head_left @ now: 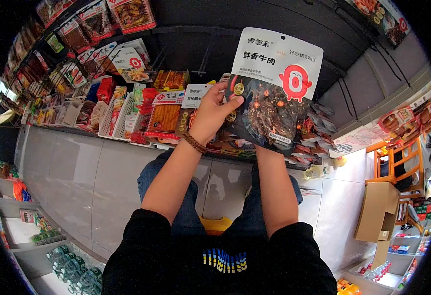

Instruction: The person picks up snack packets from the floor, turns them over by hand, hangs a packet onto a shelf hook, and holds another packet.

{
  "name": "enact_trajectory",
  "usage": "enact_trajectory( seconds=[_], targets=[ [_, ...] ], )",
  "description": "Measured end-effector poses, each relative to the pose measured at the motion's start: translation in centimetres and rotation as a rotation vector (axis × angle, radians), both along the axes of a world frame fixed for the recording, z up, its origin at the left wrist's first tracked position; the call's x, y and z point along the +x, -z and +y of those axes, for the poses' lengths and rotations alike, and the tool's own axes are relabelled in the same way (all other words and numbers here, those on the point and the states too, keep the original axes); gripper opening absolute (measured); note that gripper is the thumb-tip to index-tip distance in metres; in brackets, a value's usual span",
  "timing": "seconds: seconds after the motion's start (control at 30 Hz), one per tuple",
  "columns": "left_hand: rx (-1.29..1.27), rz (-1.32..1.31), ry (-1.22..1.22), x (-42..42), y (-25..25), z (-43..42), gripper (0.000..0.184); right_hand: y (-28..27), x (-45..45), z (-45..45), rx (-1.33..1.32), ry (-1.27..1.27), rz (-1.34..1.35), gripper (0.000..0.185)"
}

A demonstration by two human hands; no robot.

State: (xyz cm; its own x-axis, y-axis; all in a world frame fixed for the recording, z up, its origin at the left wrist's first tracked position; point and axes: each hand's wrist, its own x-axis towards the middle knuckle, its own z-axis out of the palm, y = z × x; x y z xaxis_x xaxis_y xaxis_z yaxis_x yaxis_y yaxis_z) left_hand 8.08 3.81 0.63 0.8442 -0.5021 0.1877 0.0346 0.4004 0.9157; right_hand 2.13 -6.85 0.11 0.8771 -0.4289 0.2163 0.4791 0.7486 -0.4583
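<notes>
A white and black snack pouch [274,88] with a red round cartoon figure is held up in front of the shelf. My left hand [218,112], with a brown beaded bracelet on the wrist, pinches the pouch's left edge, thumb on its front. The right forearm reaches up behind the pouch's lower part; my right hand is hidden behind it. Just left of my left hand stands a smaller white and dark pouch [194,97]. Beside that lies a red-edged pack of orange-brown snack sticks [166,113]. More dark pouches [316,128] are piled at the right of the held one.
Hanging snack packs [95,20] line the upper left. White baskets [123,120] stand on the lower shelf. Bare metal hooks [345,96] stick out at the right. A cardboard box [376,211] and wooden chairs [412,164] are at the right; green bottles [75,268] are at the lower left.
</notes>
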Motion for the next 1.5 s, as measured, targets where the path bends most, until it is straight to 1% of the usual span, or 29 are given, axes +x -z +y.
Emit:
enact_trajectory(
  seconds=[0.03,0.1,0.13,0.2,0.27,0.33,0.37,0.43,0.47,0.5,0.57,0.6,0.63,0.7,0.73,0.77,0.83,0.87,0.9,0.97,1.0,1.1,1.17,1.27,1.33,1.4,1.5],
  targets=[
    [0.0,0.0,0.0,0.0,0.0,0.0,0.043,0.0,0.1,-0.1,0.017,-0.001,-0.017,0.045],
    [-0.008,0.042,0.052,0.1,0.1,0.1,0.029,-0.1,0.4,-0.3,0.051,-0.002,-0.051,0.045],
    [-0.008,0.042,0.053,0.0,0.1,0.1,0.029,-0.1,0.5,-0.5,0.068,-0.003,-0.068,0.045],
    [-0.007,0.036,-0.022,-0.1,0.1,0.2,0.021,0.8,1.1,-1.3,0.052,0.037,-0.052,0.044],
    [-0.031,0.048,-0.009,-0.2,0.0,0.2,0.02,1.6,1.5,-1.9,0.035,0.077,-0.034,0.044],
    [-0.056,0.06,0.001,-0.2,-0.2,0.2,0.019,1.0,1.6,-1.7,0.079,-0.003,-0.122,0.044],
    [-0.066,0.058,-0.007,-0.2,-0.4,0.4,0.018,0.8,1.6,-1.7,0.08,-0.004,-0.121,0.044],
    [-0.077,0.057,-0.015,-0.1,-0.7,0.8,0.018,0.7,1.6,-1.9,0.056,0.016,-0.016,0.044],
    [-0.099,0.045,-0.05,0.0,-0.9,1.0,0.018,1.4,1.9,-2.8,0.109,-0.022,0.002,0.046],
    [-0.12,0.032,-0.087,0.2,-1.0,1.2,0.018,1.2,2.5,-3.5,0.15,-0.275,-0.333,0.048],
    [-0.128,-0.014,-0.117,0.7,-1.2,1.7,0.018,-0.7,0.8,-2.9,0.051,0.034,0.158,0.049],
    [-0.125,-0.024,-0.16,0.8,-1.4,2.0,0.018,-0.6,0.5,-3.5,0.117,-0.03,0.147,0.047],
    [-0.121,-0.034,-0.204,0.9,-1.7,2.3,0.017,-0.7,0.3,-4.0,0.12,-0.035,0.145,0.047],
    [-0.102,-0.061,-0.239,1.3,-1.8,2.8,0.017,-0.8,0.1,-5.0,-0.031,-0.108,0.273,0.044],
    [-0.114,-0.053,-0.253,1.7,-1.5,3.0,0.017,-0.5,0.2,-5.3,-0.117,-0.095,0.276,0.043],
    [-0.126,-0.044,-0.265,2.0,-1.2,3.1,0.017,-0.3,0.3,-5.4,-0.116,-0.096,0.274,0.043],
    [-0.148,-0.044,-0.279,2.1,-1.5,3.2,0.017,-0.3,0.2,-5.2,-0.279,0.02,0.429,0.036],
    [-0.17,-0.042,-0.293,2.0,-1.6,3.3,0.018,0.0,0.3,-5.4,-0.218,0.018,0.411,0.029],
    [-0.17,-0.044,-0.293,1.9,-1.4,3.1,0.018,-0.2,0.2,-5.2,-0.218,0.018,0.409,0.029],
    [-0.144,-0.082,-0.3,2.3,-1.1,3.2,0.018,-0.9,0.3,-4.4,-0.345,0.02,0.399,0.029],
    [-0.145,-0.088,-0.301,2.2,-1.3,3.3,0.018,-1.0,0.5,-4.1,-0.344,0.028,0.406,0.029],
    [-0.093,-0.039,-0.295,1.8,-1.5,3.1,0.018,-1.4,0.6,-3.6,-0.412,0.077,0.388,0.028],
    [-0.107,-0.017,-0.298,1.6,-1.4,2.8,0.019,-1.3,0.5,-3.6,-0.397,0.076,0.371,0.026],
    [-0.146,0.022,-0.313,1.6,-1.4,2.8,0.019,-0.7,1.0,-3.3,-0.452,0.18,0.4,0.023],
    [-0.155,0.072,-0.364,1.1,-1.7,2.7,0.019,-0.5,1.0,-3.4,-0.448,0.171,0.362,0.022],
    [-0.17,0.081,-0.371,0.8,-1.9,2.7,0.018,-0.8,0.7,-3.0,-0.429,0.167,0.325,0.02],
    [-0.201,0.103,-0.373,1.3,-1.4,2.9,0.018,0.0,0.8,-3.3,-0.432,0.156,0.307,0.021]
  ],
)
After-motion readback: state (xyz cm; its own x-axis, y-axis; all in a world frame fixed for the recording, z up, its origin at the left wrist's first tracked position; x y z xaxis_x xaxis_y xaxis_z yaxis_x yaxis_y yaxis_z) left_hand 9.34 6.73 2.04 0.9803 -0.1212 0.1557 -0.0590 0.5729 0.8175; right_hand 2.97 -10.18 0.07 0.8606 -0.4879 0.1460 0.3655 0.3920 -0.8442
